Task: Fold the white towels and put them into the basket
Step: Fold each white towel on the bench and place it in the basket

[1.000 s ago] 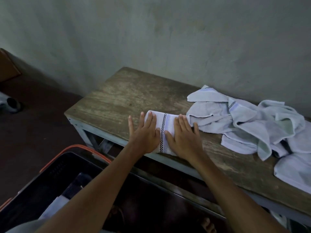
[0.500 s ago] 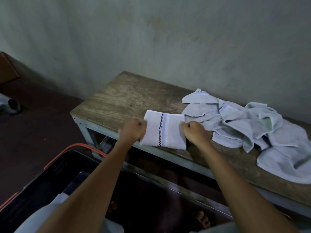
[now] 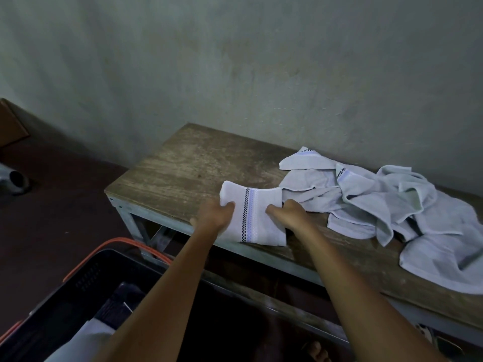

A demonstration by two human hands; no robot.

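A folded white towel (image 3: 257, 218) with a black-checked and blue stripe sits at the front edge of the wooden bench (image 3: 188, 168), slightly raised. My left hand (image 3: 215, 218) grips its left side. My right hand (image 3: 290, 214) pinches its right side. A heap of unfolded white towels (image 3: 379, 202) lies on the bench to the right. The black basket (image 3: 86, 278) with an orange rim stands on the floor at lower left, under my left arm, with something white inside.
A grey wall rises right behind the bench. The dark floor stretches to the left, with a pale object (image 3: 13, 178) at the far left edge. A bare foot (image 3: 316, 351) shows under the bench front.
My hands went from pressing flat on the folded towel to gripping its two sides. The towel has lifted and shifted slightly toward the bench's front edge.
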